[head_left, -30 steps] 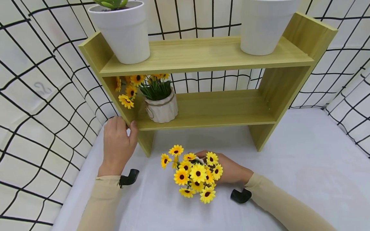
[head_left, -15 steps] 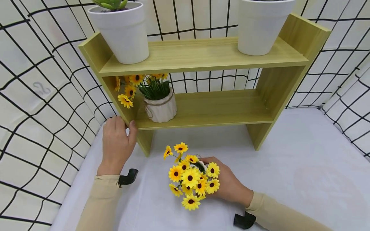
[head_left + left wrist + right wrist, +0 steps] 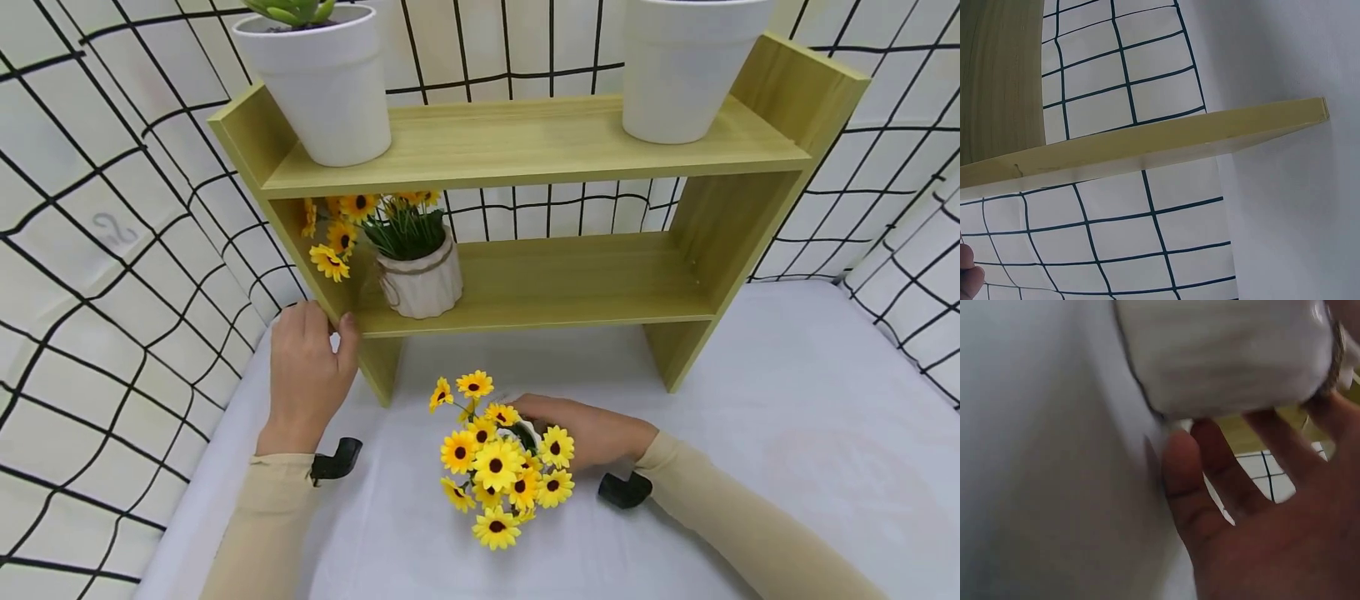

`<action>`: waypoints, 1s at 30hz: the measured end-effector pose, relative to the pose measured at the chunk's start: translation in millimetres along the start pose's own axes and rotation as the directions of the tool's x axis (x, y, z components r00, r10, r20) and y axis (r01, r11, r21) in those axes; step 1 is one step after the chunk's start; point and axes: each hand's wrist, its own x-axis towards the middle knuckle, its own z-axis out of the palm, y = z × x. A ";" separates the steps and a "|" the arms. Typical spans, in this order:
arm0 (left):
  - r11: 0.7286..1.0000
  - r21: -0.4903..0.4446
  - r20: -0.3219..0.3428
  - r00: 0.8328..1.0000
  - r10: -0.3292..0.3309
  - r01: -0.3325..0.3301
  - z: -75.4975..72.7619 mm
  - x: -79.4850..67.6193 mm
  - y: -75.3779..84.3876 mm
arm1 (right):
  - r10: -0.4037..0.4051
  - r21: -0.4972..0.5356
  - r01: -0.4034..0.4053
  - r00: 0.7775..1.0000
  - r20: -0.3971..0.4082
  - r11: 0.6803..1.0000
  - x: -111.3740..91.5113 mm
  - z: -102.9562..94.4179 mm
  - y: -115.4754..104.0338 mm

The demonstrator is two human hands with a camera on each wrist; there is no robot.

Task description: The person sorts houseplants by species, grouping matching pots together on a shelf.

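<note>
In the head view, my left hand (image 3: 307, 367) holds the left side panel of the wooden shelf (image 3: 555, 283), its thumb in front and its fingers along the outer side. In the left wrist view, that panel (image 3: 1147, 147) runs across, with fingertips (image 3: 969, 275) at the lower left. My right hand (image 3: 592, 429) grips a small potted plant with yellow sunflowers (image 3: 498, 465) in front of the shelf. The flowers hide most of its pot from above. In the right wrist view, the fingers (image 3: 1184, 462) lie against the whitish pot (image 3: 1222, 356), which has twine round its rim.
A similar flower pot (image 3: 422, 279) stands at the left of the middle shelf board. Two larger white pots, a left one (image 3: 322, 92) and a right one (image 3: 686, 75), stand on the top board. Black wire grid (image 3: 97, 333) lines the walls around the white-covered table (image 3: 810, 433).
The sunflowers have turned and shifted slightly, baring some of the pot's rim. My right wrist dipped toward me, then rose back. My left hand keeps its place.
</note>
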 end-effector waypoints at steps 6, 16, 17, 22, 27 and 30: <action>1.000 -0.007 -0.001 1.000 0.002 -0.002 2.0 -1.2 2.3 | -0.027 0.019 0.025 0.995 0.097 1.000 5.4 -8.4 4.6; 1.000 -0.014 -0.036 0.999 0.024 -0.024 3.7 2.4 1.8 | -0.041 -0.160 0.016 0.987 -0.154 0.987 -9.5 17.6 -3.8; 1.000 -0.015 -0.038 0.999 0.021 -0.022 3.7 2.0 1.6 | -0.033 -0.165 0.003 0.983 -0.183 0.986 -11.1 21.3 -5.6; 1.000 -0.019 -0.049 0.999 0.018 -0.019 3.6 0.4 -0.3 | 0.000 -0.187 -0.051 0.964 -0.265 0.981 -17.0 35.0 -14.4; 1.000 -0.018 -0.042 0.999 0.013 -0.013 3.3 -0.3 -1.0 | 0.023 -0.127 -0.052 0.974 -0.225 0.991 -20.4 32.4 -15.1; 1.000 -0.017 -0.039 0.999 0.011 -0.011 3.1 -0.3 -1.0 | -0.010 -0.131 -0.017 0.979 -0.201 0.991 -19.4 28.7 -10.5</action>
